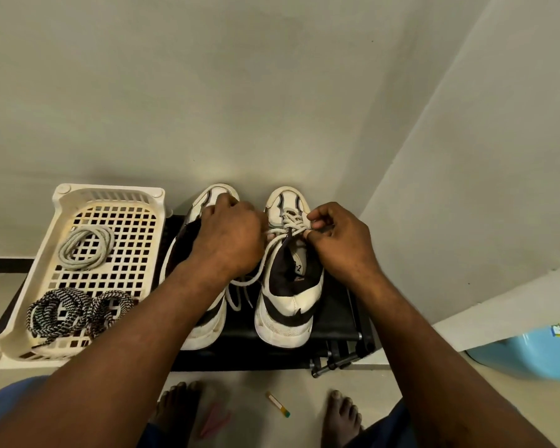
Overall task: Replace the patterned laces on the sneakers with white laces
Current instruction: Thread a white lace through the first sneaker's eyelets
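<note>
The right sneaker (290,305) lies toe-away between the hands, the right hand (340,244) pinching its white lace (291,222) at the eyelets, the left hand (230,237) gripping the other strand.

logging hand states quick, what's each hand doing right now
Left hand: grips the white lace at the right-hand sneaker.
Right hand: pinches the same lace.

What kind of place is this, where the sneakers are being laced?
Probably a corner of a home, not a workshop: plain painted walls meet behind a low black stand, the person's bare feet rest on the floor, and a blue plastic tub sits nearby.
</note>
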